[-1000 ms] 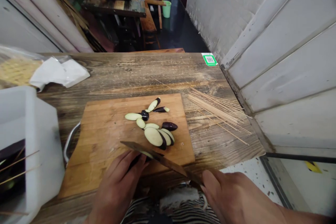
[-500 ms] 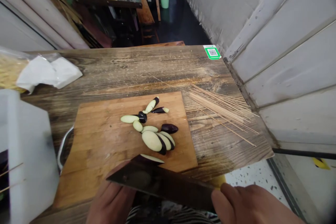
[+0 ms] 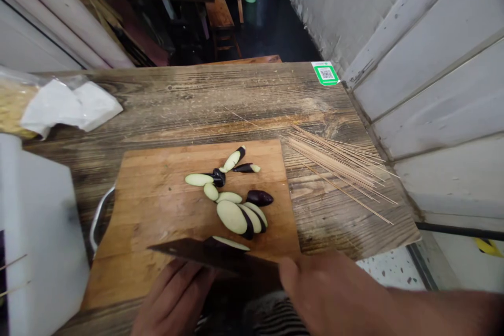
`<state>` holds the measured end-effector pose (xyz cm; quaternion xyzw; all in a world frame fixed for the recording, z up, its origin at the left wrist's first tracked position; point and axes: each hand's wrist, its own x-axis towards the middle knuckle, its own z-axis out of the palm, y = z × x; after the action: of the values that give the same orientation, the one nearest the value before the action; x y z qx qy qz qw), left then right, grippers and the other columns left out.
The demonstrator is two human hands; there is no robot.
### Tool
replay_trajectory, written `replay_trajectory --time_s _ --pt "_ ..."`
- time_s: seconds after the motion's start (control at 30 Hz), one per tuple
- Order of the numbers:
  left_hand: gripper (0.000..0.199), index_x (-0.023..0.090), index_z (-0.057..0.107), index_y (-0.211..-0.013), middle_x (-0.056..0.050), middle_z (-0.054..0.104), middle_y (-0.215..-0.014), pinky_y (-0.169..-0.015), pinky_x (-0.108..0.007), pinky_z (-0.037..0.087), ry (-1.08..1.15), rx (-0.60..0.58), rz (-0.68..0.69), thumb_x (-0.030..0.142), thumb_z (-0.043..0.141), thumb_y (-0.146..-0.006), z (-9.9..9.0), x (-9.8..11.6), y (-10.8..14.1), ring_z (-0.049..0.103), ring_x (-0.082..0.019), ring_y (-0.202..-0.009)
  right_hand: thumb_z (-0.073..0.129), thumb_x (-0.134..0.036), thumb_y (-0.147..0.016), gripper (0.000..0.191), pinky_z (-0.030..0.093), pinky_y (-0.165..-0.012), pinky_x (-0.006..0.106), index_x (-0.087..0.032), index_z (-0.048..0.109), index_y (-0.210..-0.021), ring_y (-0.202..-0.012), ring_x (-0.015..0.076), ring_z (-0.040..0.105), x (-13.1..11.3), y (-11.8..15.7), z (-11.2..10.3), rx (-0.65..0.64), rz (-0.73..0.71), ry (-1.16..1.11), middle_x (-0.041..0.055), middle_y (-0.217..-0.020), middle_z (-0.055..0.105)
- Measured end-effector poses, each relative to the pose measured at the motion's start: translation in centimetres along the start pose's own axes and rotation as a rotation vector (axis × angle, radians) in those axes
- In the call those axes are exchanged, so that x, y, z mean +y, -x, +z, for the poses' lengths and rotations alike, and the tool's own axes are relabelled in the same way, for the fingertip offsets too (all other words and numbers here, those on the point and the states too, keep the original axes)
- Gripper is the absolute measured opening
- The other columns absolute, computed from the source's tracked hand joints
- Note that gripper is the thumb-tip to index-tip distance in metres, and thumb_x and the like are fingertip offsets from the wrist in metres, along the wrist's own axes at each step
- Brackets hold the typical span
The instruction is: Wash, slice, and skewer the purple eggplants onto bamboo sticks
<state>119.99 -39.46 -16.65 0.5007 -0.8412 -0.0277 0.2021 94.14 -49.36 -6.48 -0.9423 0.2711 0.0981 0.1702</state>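
Note:
My right hand [image 3: 315,283] is wrapped round the handle of a broad, dark kitchen knife [image 3: 197,253]. Its blade points left across the near edge of the wooden cutting board [image 3: 153,220]. Just below the blade, my left hand [image 3: 177,294] has its fingers curled against an eggplant, which the knife and fingers mostly hide. A cut eggplant piece [image 3: 230,243] shows along the blade's far side. Farther up the board lie overlapping oval eggplant slices [image 3: 232,216], a dark purple end piece [image 3: 260,198], and several smaller cut pieces [image 3: 199,179].
Thin wooden skewers [image 3: 338,160] lie in a loose bundle right of the board. A white bin [image 3: 51,231] stands at the left, below a plastic bag [image 3: 16,110] and white paper [image 3: 71,105]. A green QR-code card [image 3: 326,74] marks the table's far right corner.
The knife has moved up and left over the board, its blade now closer to the cut piece. My right hand moved left with it; my left hand stays curled below. The view shifted slightly.

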Motion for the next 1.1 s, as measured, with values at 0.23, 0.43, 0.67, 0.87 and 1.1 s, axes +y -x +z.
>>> replay_trajectory --time_s 0.23,0.43,0.67,0.87,1.1 --pt "0.036 0.023 0.058 -0.120 -0.010 0.061 -0.114 -0.087 -0.037 0.048 -0.085 0.010 -0.121 0.018 0.046 -0.086 -0.6 0.9 -1.3 0.057 -0.024 -0.105 0.048 -0.014 -0.087 0.004 0.030 -0.040 0.025 -0.013 0.052 -0.087 -0.051 0.0173 0.062 1.1 -3.1 -0.5 -0.064 0.010 -0.003 0.0042 -0.060 0.064" --pt "0.044 0.019 0.049 -0.129 -0.010 0.057 -0.124 -0.093 -0.037 0.046 -0.077 -0.018 -0.083 0.014 0.045 -0.085 -1.4 0.4 -0.6 0.053 -0.023 -0.112 0.047 -0.016 -0.089 0.006 0.025 -0.041 0.027 -0.014 0.051 -0.086 -0.054 0.0196 0.065 2.4 -2.1 -0.9 -0.034 0.087 -0.019 0.0048 -0.066 0.067" --pt "0.035 0.009 0.054 -0.119 -0.013 0.060 -0.119 -0.100 -0.039 0.040 -0.109 0.026 0.030 0.010 0.049 -0.085 -0.4 -0.1 -2.0 0.052 -0.023 -0.114 0.051 -0.012 -0.086 0.003 0.023 -0.042 0.027 -0.014 0.049 -0.088 -0.054 0.0197 0.063 0.8 -0.9 -1.7 -0.099 0.135 -0.001 0.0046 -0.065 0.066" --pt "0.037 0.015 0.053 -0.122 -0.010 0.059 -0.121 -0.098 -0.039 0.042 -0.024 0.065 0.006 0.008 0.045 -0.086 -0.4 0.7 -1.5 0.051 -0.022 -0.116 0.050 -0.007 -0.083 0.009 0.029 -0.045 0.026 -0.016 0.048 -0.085 -0.054 0.0169 0.061 0.7 0.6 -2.1 -0.102 0.119 -0.038 0.0032 -0.069 0.065" --pt "0.039 0.020 0.052 -0.125 -0.007 0.063 -0.117 -0.098 -0.035 0.045 -0.045 0.120 0.014 0.013 0.042 -0.088 -0.4 0.3 -1.1 0.055 -0.020 -0.114 0.048 -0.005 -0.079 0.015 0.033 -0.046 0.025 -0.019 0.051 -0.078 -0.050 0.0129 0.054 0.8 2.5 -3.2 -0.085 0.053 -0.154 0.0007 -0.065 0.062"
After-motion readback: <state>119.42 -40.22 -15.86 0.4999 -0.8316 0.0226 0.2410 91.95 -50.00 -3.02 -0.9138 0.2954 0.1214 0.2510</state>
